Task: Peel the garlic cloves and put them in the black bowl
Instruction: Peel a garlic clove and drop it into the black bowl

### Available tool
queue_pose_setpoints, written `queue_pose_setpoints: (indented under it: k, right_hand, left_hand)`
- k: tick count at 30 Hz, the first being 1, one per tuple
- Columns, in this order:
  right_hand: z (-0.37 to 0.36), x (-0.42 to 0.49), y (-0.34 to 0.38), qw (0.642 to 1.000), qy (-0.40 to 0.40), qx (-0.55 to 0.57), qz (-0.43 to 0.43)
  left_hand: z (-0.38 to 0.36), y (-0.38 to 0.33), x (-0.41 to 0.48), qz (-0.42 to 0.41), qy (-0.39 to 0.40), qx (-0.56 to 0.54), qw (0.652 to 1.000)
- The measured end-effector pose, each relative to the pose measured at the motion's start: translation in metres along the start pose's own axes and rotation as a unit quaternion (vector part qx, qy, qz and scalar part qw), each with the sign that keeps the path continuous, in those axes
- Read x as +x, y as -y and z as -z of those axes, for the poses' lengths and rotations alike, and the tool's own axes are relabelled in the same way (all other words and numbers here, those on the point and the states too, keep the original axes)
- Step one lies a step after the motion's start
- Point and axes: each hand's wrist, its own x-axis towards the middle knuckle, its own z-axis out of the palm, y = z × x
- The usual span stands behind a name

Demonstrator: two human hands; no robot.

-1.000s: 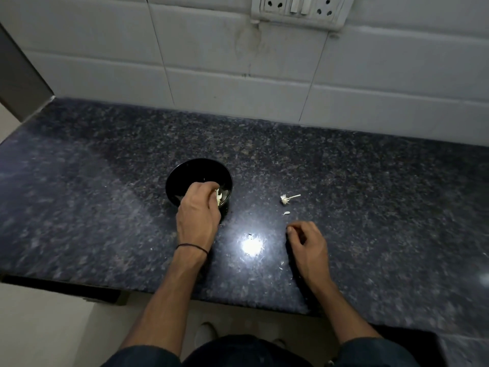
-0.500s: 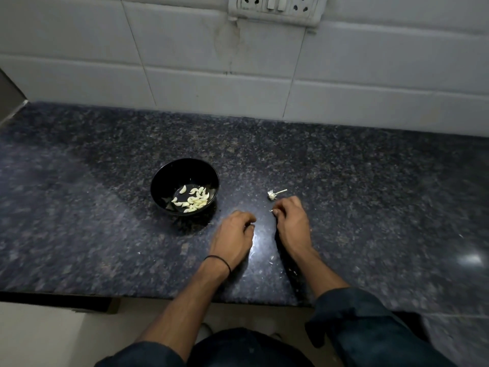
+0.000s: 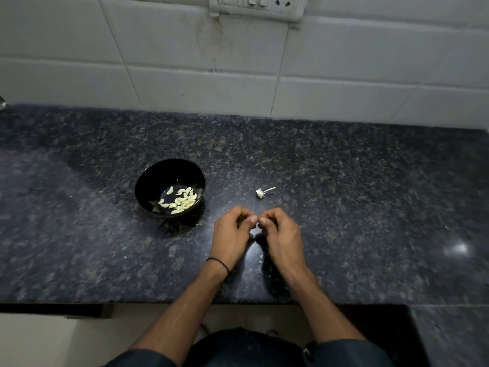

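Observation:
The black bowl (image 3: 147, 181) stands on the dark granite counter (image 3: 344, 181), left of centre, with several peeled pale garlic cloves (image 3: 182, 201) in it. My left hand (image 3: 230, 239) and my right hand (image 3: 283, 239) are together over the counter, right of and nearer than the bowl. The fingers of both are curled and their fingertips meet, pinching a small garlic piece that is almost wholly hidden between them. A bare garlic stem with its root base (image 3: 262, 193) lies on the counter just beyond my hands.
A white tiled wall (image 3: 238, 75) with a switch and socket plate (image 3: 255, 5) backs the counter. Tiny flecks of peel (image 3: 260, 260) lie near my wrists. The counter's front edge (image 3: 158, 303) runs under my forearms.
My left hand left the bowl and came right to meet my right hand. My right hand reached forward to a small white bit near the stem; that bit is gone from the counter.

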Motion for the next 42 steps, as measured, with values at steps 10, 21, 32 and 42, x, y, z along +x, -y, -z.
queue_pose_setpoints:
  k: [10, 21, 32, 42]
  right_hand:
    - [-0.001, -0.004, -0.002, 0.999, 0.004, 0.017, -0.046]
    - [-0.006, -0.004, 0.006, 0.995, -0.038, -0.029, -0.091]
    - [-0.001, -0.002, 0.009, 0.994, -0.037, -0.063, -0.076]
    - [-0.001, -0.001, 0.002, 0.997, -0.016, -0.079, -0.014]
  left_hand:
    - [0.000, -0.009, -0.008, -0.004, -0.005, 0.022, 1.000]
    - [-0.011, -0.008, -0.009, -0.061, 0.039, 0.150, 0.986]
    - [-0.014, -0.013, -0.012, -0.062, 0.058, 0.143, 0.986]
    - [-0.022, -0.011, -0.003, 0.115, 0.067, -0.101, 0.986]
